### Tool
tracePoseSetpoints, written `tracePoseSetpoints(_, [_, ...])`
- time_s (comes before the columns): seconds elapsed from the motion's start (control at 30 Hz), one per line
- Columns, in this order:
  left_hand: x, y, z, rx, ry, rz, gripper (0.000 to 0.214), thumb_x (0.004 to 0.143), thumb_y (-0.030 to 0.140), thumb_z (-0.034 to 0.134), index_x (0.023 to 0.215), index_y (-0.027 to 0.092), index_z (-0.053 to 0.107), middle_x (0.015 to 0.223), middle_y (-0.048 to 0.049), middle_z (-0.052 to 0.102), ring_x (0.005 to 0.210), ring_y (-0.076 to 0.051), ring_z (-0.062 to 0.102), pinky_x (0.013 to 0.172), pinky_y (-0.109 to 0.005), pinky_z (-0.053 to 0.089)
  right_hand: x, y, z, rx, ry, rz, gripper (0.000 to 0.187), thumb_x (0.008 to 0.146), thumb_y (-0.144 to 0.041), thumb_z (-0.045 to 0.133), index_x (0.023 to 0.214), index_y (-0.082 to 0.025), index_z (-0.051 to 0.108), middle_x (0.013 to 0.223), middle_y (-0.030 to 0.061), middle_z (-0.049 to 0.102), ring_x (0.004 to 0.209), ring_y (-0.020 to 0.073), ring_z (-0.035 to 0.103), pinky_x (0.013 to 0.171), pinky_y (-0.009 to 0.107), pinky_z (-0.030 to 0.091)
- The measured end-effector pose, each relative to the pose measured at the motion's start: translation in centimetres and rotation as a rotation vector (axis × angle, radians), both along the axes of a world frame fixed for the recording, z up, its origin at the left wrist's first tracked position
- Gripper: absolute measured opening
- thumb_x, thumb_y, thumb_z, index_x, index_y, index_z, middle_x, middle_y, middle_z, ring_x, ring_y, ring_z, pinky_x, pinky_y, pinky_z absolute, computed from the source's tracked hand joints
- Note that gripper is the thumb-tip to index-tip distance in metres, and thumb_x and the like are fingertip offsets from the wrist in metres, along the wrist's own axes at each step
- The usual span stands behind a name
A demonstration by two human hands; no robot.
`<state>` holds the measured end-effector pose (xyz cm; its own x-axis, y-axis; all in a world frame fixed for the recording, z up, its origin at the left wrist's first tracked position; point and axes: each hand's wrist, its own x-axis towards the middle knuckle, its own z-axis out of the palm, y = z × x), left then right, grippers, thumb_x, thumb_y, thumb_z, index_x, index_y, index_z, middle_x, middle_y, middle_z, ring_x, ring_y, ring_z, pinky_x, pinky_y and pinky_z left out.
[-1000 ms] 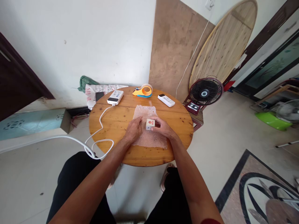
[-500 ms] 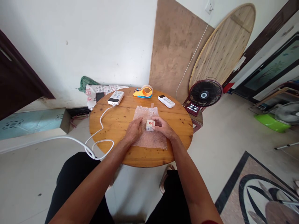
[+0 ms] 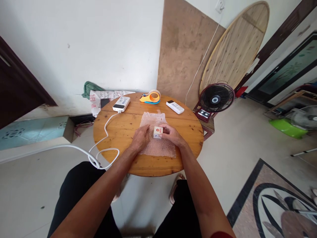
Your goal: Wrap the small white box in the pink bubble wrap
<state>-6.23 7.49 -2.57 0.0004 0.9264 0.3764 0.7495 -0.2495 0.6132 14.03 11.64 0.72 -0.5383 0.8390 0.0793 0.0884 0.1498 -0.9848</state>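
Observation:
A small white box with red print is held over the middle of a bubble wrap sheet. My right hand grips the box from its right side, thumb in front and fingers behind. Just left of the box, my left hand rests on the sheet with its fingers stretched out and apart from the box. The sheet lies flat on a round wooden table.
At the table's back are an orange tape dispenser, a white power bank with a white cable, and another white device. A fan stands to the right. Bags lie behind the left edge.
Hands and box keep nearly the same places on the sheet. The whole view has shifted slightly, with the table a little further left.

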Motion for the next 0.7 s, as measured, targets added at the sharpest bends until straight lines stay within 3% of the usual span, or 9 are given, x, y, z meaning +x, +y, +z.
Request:
tracePoseSetpoints(0.4, [0.1, -0.2, 0.4, -0.007, 0.002, 0.012, 0.051, 0.077, 0.009, 0.044, 0.126, 0.012, 0.056, 0.123, -0.0128, 0.065, 0.114, -0.022, 0.060, 0.102, -0.037, 0.047, 0.0, 0.0, 0.0, 0.026, 0.015, 0.032, 0.049, 0.067, -0.037, 0.079, 0.109, -0.020, 0.061, 0.109, 0.0047, 0.065, 0.096, 0.0190, 0.063, 0.086, 0.032, 0.051])
tracePoseSetpoints(0.53, [0.0, -1.1, 2.0, 0.055, 0.107, 0.047, 0.048, 0.075, 0.008, 0.046, 0.120, 0.013, 0.061, 0.124, -0.0118, 0.064, 0.127, -0.026, 0.050, 0.109, -0.043, 0.039, 0.0, 0.0, -0.1, 0.034, 0.017, 0.018, 0.051, 0.066, -0.038, 0.079, 0.110, -0.020, 0.061, 0.109, 0.0046, 0.066, 0.098, 0.0186, 0.062, 0.087, 0.031, 0.050])
tracePoseSetpoints(0.7, [-0.4, -4.7, 5.4, 0.064, 0.311, -0.130, 0.029, 0.079, 0.016, 0.051, 0.100, 0.020, 0.070, 0.105, -0.0083, 0.069, 0.114, -0.027, 0.056, 0.103, -0.046, 0.040, 0.0, -0.1, -0.1, 0.043, 0.050, 0.044, 0.049, 0.067, -0.037, 0.079, 0.108, -0.019, 0.061, 0.108, 0.0046, 0.066, 0.097, 0.0180, 0.062, 0.088, 0.031, 0.049])
